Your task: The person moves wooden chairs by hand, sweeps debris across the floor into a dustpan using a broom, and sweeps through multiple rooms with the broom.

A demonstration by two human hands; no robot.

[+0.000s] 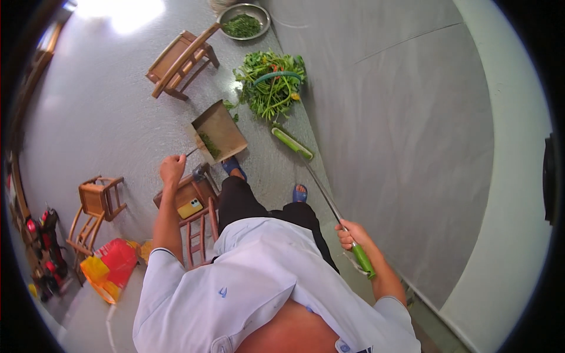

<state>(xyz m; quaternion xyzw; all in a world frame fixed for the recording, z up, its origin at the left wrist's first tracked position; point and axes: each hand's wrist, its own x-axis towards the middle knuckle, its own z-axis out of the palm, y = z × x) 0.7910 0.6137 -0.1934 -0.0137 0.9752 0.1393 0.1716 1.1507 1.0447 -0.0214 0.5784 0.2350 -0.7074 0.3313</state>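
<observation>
My left hand (172, 169) is closed around the thin metal handle of a brown dustpan (227, 134). Green plant scraps (209, 145) lie inside the pan, near its back wall. In my right hand (352, 234) is the metal shaft of a broom (324, 194), gripped just above its green end grip. The broom's green head (292, 142) is low by the floor at the wall's foot, right of the dustpan and apart from it. Just beyond the broom head sits a heap of leafy green stems (271, 90) with a teal basket handle (278, 76) arching over it.
A metal basin (263, 16) of cut greens stands at the back. Wooden chairs stand beyond the dustpan (181, 61), at far left (93, 198) and beside my left leg (194, 192), the last holding a yellow phone (190, 208). Grey wall (397, 132) bounds the right.
</observation>
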